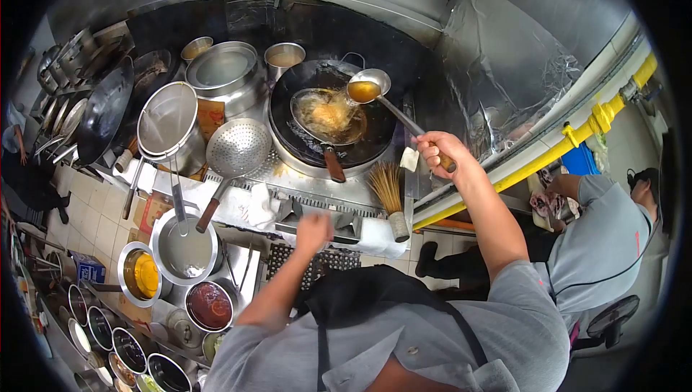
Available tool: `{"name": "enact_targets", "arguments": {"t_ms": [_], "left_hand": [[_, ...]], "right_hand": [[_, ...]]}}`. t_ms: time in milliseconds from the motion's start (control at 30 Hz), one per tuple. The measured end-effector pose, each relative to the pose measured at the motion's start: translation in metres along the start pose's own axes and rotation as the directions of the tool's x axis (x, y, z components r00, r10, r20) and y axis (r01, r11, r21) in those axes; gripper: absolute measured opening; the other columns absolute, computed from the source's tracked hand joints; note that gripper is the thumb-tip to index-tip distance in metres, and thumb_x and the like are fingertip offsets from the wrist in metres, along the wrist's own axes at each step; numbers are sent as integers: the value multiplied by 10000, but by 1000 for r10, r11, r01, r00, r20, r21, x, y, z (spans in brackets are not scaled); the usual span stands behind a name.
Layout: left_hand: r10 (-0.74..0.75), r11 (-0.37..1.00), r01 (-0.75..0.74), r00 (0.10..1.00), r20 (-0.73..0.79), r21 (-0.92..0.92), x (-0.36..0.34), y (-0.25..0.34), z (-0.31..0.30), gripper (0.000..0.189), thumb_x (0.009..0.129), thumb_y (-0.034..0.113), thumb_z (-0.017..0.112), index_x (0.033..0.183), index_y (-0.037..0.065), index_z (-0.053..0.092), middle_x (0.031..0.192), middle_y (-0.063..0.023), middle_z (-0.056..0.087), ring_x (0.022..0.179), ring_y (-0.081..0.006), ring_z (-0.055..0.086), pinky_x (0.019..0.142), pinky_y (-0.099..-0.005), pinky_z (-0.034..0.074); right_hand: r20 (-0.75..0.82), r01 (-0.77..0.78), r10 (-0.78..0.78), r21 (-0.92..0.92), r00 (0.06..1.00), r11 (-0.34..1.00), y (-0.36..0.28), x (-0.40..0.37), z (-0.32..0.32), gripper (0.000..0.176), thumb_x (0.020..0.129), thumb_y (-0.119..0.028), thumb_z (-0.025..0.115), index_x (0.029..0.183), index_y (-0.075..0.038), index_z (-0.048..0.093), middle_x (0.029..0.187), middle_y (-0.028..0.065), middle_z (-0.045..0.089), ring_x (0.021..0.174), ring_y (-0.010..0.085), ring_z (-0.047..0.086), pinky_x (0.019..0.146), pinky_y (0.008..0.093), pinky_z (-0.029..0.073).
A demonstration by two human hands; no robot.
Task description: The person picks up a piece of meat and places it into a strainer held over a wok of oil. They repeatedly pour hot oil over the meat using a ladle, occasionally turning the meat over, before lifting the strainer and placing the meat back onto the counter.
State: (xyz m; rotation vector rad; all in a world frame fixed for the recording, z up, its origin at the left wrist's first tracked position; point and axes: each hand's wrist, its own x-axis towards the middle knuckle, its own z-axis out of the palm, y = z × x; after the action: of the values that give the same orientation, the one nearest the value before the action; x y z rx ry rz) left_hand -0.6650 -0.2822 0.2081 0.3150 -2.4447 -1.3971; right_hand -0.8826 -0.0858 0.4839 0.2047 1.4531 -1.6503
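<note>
My right hand (441, 153) is wrapped round the handle of a ladle (395, 109), whose bowl holds amber liquid over the wok's right side. Below it, the black wok (288, 129) sits on the range with golden food (330, 117) in bubbling oil. A round strainer (298, 111) rests inside the wok around the food, its wooden handle (334, 165) pointing toward me. My left hand (315, 232) is over the range's front edge, in front of the wok; it is smeared by motion, so its fingers cannot be made out.
A perforated skimmer (238, 148) lies left of the wok, beside a mesh strainer (168, 119) on a pot. A bamboo brush (389, 194) stands at the front right. Bowls of sauces (209, 305) line the lower left. A co-worker (602, 233) is at right, near a yellow pipe (548, 163).
</note>
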Motion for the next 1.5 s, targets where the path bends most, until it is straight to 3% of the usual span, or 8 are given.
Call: {"name": "enact_targets", "arguments": {"t_ms": [500, 567, 667, 700, 967, 1367, 1433, 1500], "left_hand": [[-225, 899, -121, 697, 680, 422, -76, -109, 222, 560, 754, 223, 493, 1272, 32, 400, 1364, -129, 335, 1267, -281, 305, 1031, -429, 245], [-219, 832, -474, 198, 955, 289, -46, -89, 223, 483, 761, 230, 499, 1203, 36, 483, 1192, -125, 527, 1075, -310, 517, 902, -430, 403], [-14, 933, 321, 481, 877, -161, -21, 35, 114, 321, 813, 234, 502, 1056, 33, 563, 954, -105, 630, 811, -280, 608, 739, -390, 489], [-54, 559, 693, 578, 814, -455, -14, 67, 86, 295, 833, 246, 503, 1021, 27, 567, 930, -104, 627, 790, -258, 605, 726, -370, 494], [-263, -408, 575, 670, 695, -709, 123, 136, 27, 603, 831, 402, 516, 1148, -71, 318, 1089, -218, 421, 1029, -327, 468, 940, -409, 398], [-454, 149, 676, 695, 558, -722, 164, 118, -65, 126, 823, 41, 408, 700, 40, 381, 584, -37, 410, 453, -93, 351, 353, -192, 262], [-517, 327, 704, 692, 504, -631, 154, 106, -86, 131, 821, 73, 417, 696, 52, 387, 570, -39, 403, 451, -85, 343, 350, -196, 254], [-554, 397, 728, 676, 486, -559, 149, 93, -106, 100, 812, 68, 400, 713, 71, 393, 580, -32, 438, 468, -101, 400, 379, -202, 315]], "right_hand": [[-104, 98, -146, -366, 984, 925, -16, -2, 13, 128, 787, -69, 546, 688, -42, 469, 578, 15, 453, 387, 46, 377, 304, 197, 303], [-100, 173, -249, -479, 963, 861, -16, 2, 10, 92, 777, -57, 553, 746, -26, 472, 581, 18, 456, 382, 58, 382, 304, 210, 309], [-39, 220, -282, -524, 959, 823, -17, 4, -3, 96, 768, -45, 556, 790, -15, 468, 570, 23, 454, 372, 82, 401, 304, 237, 325], [-22, 252, -316, -553, 949, 794, -17, 4, -9, 95, 768, -44, 556, 786, -15, 468, 564, 24, 452, 371, 88, 409, 304, 244, 330], [7, 336, -360, -377, 933, 863, -8, -4, -32, 108, 761, -34, 563, 800, 16, 475, 557, 44, 473, 365, 103, 423, 298, 264, 332], [-193, 140, -648, -894, 736, 425, 57, 63, -50, 235, 648, -68, 512, 790, 105, 583, 711, 264, 586, 697, 359, 608, 598, 359, 493], [309, 142, -619, -942, 722, -305, 80, 121, -82, 292, 671, -186, 512, 728, 81, 615, 803, 255, 603, 779, 336, 615, 690, 358, 492], [194, 195, -601, -979, 776, -64, 93, 149, -81, 238, 671, -145, 536, 626, 79, 604, 691, 241, 605, 693, 335, 625, 614, 354, 493]]}}
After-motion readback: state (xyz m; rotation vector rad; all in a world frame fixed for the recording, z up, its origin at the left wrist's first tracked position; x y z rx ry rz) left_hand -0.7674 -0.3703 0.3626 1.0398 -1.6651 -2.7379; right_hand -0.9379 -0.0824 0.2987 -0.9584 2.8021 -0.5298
